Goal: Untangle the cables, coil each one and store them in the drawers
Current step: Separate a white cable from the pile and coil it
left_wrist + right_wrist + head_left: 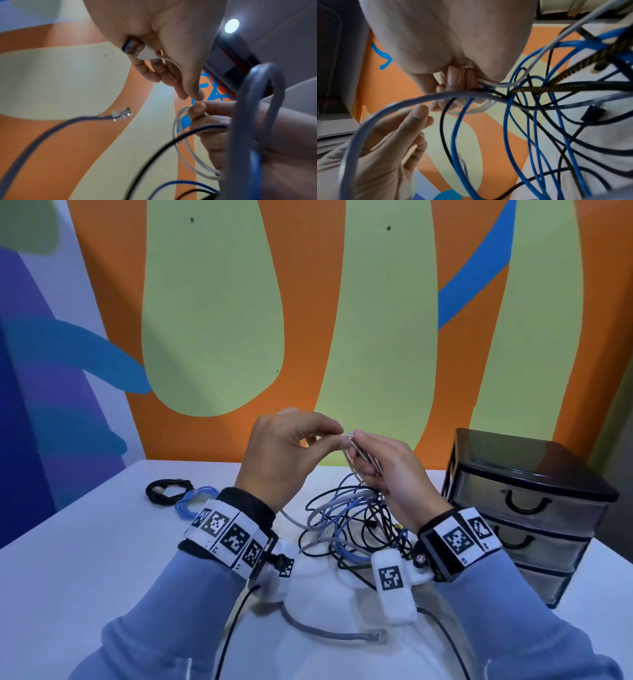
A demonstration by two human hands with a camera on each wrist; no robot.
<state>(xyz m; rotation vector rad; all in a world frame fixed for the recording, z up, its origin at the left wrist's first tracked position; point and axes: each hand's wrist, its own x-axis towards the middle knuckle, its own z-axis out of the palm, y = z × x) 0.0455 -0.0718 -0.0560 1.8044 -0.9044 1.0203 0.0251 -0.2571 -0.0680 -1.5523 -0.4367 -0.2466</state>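
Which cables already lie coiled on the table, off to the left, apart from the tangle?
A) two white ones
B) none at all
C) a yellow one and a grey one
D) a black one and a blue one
D: a coiled black cable and a coiled blue cable lie side by side on the table, left of the tangle.

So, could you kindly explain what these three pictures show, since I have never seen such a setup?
No robot here: a person works with bare hands, wearing one camera on the head and one on each wrist.

The head view looks down at a white table. The left hand and right hand hold a thin white cable above a tangle of cables. Its USB plug sits in the left palm.

At the left lie a coiled black cable and a coiled blue cable; at the right stands a black drawer unit, drawers closed.
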